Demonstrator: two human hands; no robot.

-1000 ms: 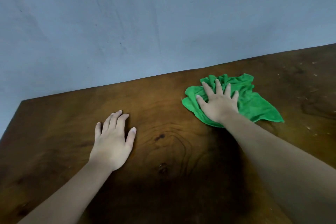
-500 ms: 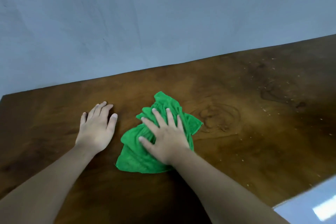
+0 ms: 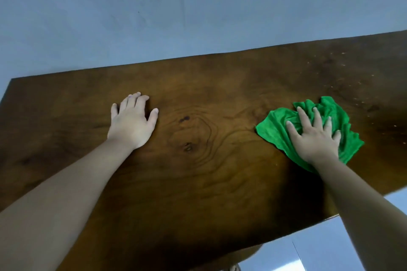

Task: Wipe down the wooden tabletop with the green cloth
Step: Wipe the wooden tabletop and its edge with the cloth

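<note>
A crumpled green cloth [image 3: 277, 125] lies on the dark wooden tabletop [image 3: 209, 171], toward its right side. My right hand [image 3: 313, 136] presses flat on top of the cloth, fingers spread, covering its middle. My left hand [image 3: 132, 121] rests palm down on the bare wood to the left, fingers apart, holding nothing. Wood grain rings and two dark knots show between the hands.
A pale blue-grey wall [image 3: 176, 11] runs along the table's far edge. Small light specks [image 3: 361, 86] dot the wood at the far right. The table's near edge cuts diagonally at the lower right, with light floor [image 3: 330, 246] below it.
My right hand has slid the green cloth from beside my left hand back out to the right. My left hand stays planted on the wood.
</note>
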